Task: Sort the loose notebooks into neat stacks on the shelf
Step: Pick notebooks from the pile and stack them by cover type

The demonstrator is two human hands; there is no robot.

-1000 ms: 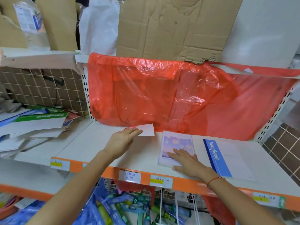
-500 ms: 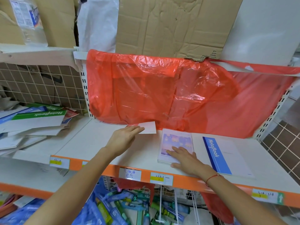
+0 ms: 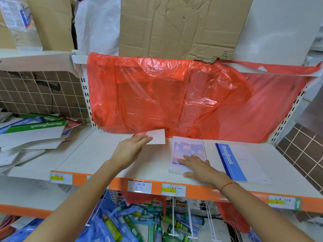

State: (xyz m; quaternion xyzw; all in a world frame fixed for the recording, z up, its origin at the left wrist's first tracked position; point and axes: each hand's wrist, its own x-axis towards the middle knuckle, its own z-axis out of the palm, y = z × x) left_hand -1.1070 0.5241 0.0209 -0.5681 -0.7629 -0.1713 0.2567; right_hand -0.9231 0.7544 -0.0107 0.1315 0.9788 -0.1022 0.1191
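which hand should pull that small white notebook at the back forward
Left. The left hand already has its fingers on the small white notebook, while the right hand lies flat on the purple notebook farther right.

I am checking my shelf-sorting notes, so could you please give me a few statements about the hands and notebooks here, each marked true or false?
1. The right hand lies flat on the purple-cover notebook. True.
2. The left hand holds the blue NoteBook. False: its fingers reach to the small white notebook at the back of the shelf; the blue NoteBook lies untouched at the right.
3. The purple-cover notebook lies between the small white notebook and the blue NoteBook. True.
4. The green NoteBook lies neatly on the blue one. False: it tops a loose pile on the left shelf.
5. A red plastic sheet hangs behind the shelf. True.
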